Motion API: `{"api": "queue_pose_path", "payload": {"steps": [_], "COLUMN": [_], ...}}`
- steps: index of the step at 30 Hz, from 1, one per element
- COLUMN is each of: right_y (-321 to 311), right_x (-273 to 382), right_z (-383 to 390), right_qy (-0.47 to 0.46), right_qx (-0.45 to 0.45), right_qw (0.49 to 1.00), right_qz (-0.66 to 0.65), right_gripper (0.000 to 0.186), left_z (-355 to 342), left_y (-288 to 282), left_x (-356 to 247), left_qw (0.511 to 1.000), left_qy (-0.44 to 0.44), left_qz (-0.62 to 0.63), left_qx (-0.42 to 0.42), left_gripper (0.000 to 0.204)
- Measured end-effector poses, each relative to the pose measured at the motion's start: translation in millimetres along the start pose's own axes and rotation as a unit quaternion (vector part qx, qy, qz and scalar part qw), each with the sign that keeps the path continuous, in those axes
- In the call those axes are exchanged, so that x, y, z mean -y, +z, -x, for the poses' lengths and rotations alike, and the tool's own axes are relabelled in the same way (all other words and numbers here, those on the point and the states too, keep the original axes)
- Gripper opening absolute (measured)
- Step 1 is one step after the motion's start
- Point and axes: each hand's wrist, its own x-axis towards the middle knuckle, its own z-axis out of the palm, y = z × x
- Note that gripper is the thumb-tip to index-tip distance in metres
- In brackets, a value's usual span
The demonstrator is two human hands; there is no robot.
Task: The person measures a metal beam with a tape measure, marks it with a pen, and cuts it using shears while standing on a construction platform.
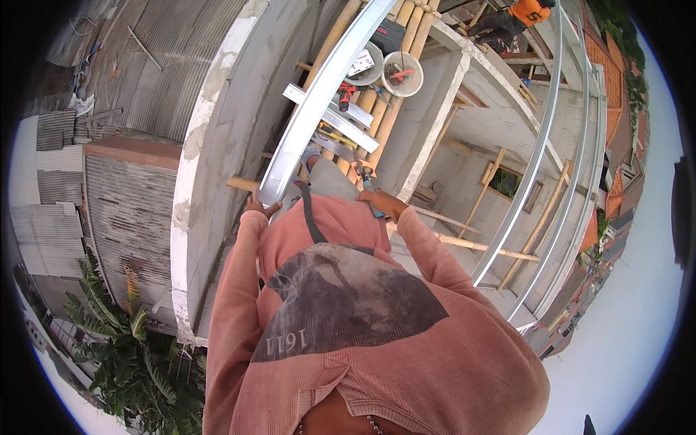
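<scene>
My left hand (259, 205) grips the lower end of a long silvery metal channel (319, 94), which runs up and away over bamboo poles (379, 119). My right hand (383, 201) is wrapped round a blue tool (376, 213) beside my right hip; its far end, near orange and dark parts, is too small to make out clearly. Short metal channel pieces (351, 127) lie crosswise on the poles beside a red cordless drill (345, 98). Beyond the drill stand two white buckets (402, 85) holding small items, and a dark case (387, 35).
Concrete beams (437, 123) frame an open drop to my right, with timber props and long metal rails (538, 152). A pale wall top (192, 203) runs along my left, above corrugated roofs (123, 225) and plants (109, 326). A co-worker in orange (522, 11) is at upper right.
</scene>
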Motion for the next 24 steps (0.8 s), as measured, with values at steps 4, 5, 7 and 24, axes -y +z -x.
{"api": "queue_pose_path", "payload": {"steps": [4,5,7,24], "right_y": [12.5,13.2,14.0,45.1], "right_x": [-11.5,-16.7,-30.9,-121.8], "right_z": [4.4,1.9,-8.3,-52.0], "right_qy": [0.034,0.033,0.020,-0.039], "right_qx": [0.012,0.010,0.044,0.007], "right_qw": [0.999,0.999,0.999,0.994], "right_qz": [0.005,-0.003,-0.003,-0.098], "right_gripper": [0.113,0.113,0.116,0.068], "left_z": [-4.1,-4.8,-4.4,1.7], "left_y": [2.4,1.5,3.1,-5.3], "left_x": [16.3,14.8,12.1,15.5], "left_qw": [0.999,0.999,0.999,0.994], "left_qy": [0.032,0.036,0.002,0.054], "left_qz": [-0.005,-0.011,-0.020,-0.020], "left_qx": [0.004,0.005,0.027,0.090], "left_gripper": [0.120,0.120,0.123,0.113]}}
